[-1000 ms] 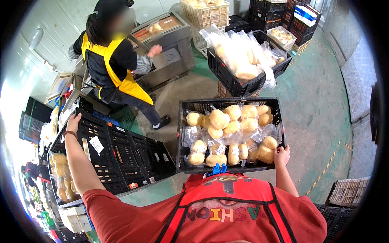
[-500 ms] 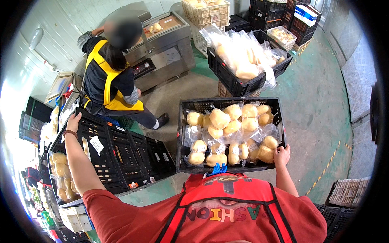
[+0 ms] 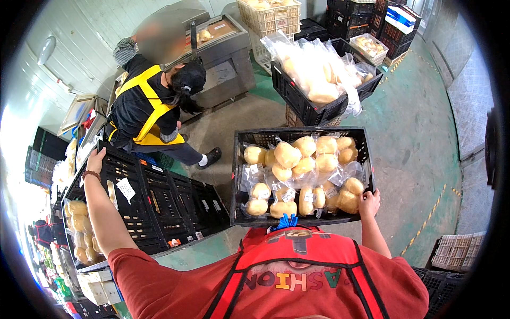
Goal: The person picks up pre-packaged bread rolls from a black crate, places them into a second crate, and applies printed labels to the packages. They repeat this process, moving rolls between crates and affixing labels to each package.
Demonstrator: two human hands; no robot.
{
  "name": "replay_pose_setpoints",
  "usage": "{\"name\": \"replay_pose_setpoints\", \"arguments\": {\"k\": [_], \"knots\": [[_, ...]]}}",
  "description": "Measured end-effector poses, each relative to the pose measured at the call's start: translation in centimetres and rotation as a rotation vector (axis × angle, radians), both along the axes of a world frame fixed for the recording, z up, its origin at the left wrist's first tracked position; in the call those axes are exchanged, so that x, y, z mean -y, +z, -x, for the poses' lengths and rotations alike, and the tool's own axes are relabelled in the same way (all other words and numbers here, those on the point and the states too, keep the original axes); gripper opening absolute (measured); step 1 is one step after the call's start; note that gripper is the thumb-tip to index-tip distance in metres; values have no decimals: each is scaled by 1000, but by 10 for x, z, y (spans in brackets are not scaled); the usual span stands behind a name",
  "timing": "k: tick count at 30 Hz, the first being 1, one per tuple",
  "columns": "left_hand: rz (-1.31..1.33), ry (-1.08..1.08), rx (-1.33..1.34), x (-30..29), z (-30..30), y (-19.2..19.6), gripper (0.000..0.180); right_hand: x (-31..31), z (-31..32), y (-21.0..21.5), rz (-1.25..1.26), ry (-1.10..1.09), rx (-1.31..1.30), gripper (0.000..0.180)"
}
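Observation:
In front of my body is a black plastic crate [image 3: 237, 175] of clear bags filled with pale yellow, rounded vegetables [image 3: 287, 155], like peeled potatoes. My right hand [image 3: 369, 203] grips this crate's right rim near the front corner, fingers curled over it. At my left, my outstretched left hand [image 3: 95, 161] grips the upper left edge of a dark slotted plastic crate [image 3: 139, 204]. A white paper slip [image 3: 126, 190] lies on that slotted surface. More bagged pale vegetables [image 3: 79, 223] show beside my left forearm.
A co-worker [image 3: 146, 101] in a yellow apron bends beside a metal machine [image 3: 226, 66] at the far left. Beyond my crate stands another black crate [image 3: 297, 98] heaped with bagged vegetables. Pale and black crates [image 3: 273, 20] are stacked farther back. Green-grey floor [image 3: 419, 143] lies to the right.
The co-worker has bent lower and leaned rightward, with the capped head now showing beside the machine. My hands and the crates stay almost in place.

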State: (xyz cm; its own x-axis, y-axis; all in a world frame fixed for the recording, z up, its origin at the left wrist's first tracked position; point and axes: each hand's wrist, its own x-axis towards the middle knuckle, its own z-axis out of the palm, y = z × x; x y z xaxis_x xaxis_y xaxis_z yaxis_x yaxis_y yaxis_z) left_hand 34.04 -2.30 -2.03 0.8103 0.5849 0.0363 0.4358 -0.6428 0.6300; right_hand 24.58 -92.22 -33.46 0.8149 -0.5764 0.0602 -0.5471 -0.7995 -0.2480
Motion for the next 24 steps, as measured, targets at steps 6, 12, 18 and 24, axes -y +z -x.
{"name": "replay_pose_setpoints", "arguments": {"k": [6, 12, 18, 24], "knots": [[85, -12, -10, -8, 2, -1, 53, -3, -1, 4, 1, 6, -16, 19], [-1, -11, -22, 9, -3, 2, 52, -1, 0, 4, 1, -3, -16, 21], [11, -28, -41, -4, 0, 0, 51, -6, -1, 9, 4, -3, -25, 23], [-14, -1, -28, 2, -1, 0, 53, -4, 0, 6, 6, -7, -22, 22]]}}
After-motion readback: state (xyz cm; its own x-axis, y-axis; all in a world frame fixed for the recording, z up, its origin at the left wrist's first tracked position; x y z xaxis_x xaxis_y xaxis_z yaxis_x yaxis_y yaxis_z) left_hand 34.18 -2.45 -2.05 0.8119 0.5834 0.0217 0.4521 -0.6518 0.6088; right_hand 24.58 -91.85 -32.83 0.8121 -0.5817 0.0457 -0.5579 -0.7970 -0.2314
